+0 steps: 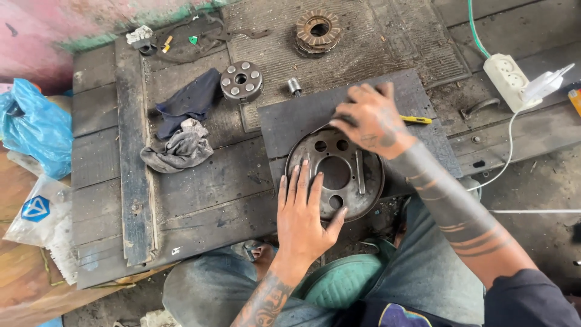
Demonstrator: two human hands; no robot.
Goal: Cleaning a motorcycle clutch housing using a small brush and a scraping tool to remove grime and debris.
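Observation:
A round metal plate point(348, 172) with several holes lies on a dark rubber sheet point(290, 118) on the wooden platform. My left hand point(302, 209) lies flat on the plate's near left edge, fingers spread. My right hand point(372, 121) is at the plate's far edge, its fingers closed around a yellow-handled tool point(417, 120) whose tip is hidden under the hand.
Two rags point(181, 124) lie left of the sheet. A round hub with studs point(241, 80), a small metal sleeve point(295, 86) and a stack of toothed discs point(318, 30) sit farther back. A white power strip point(511, 79) with cable is at the right; plastic bags point(33, 127) at the left.

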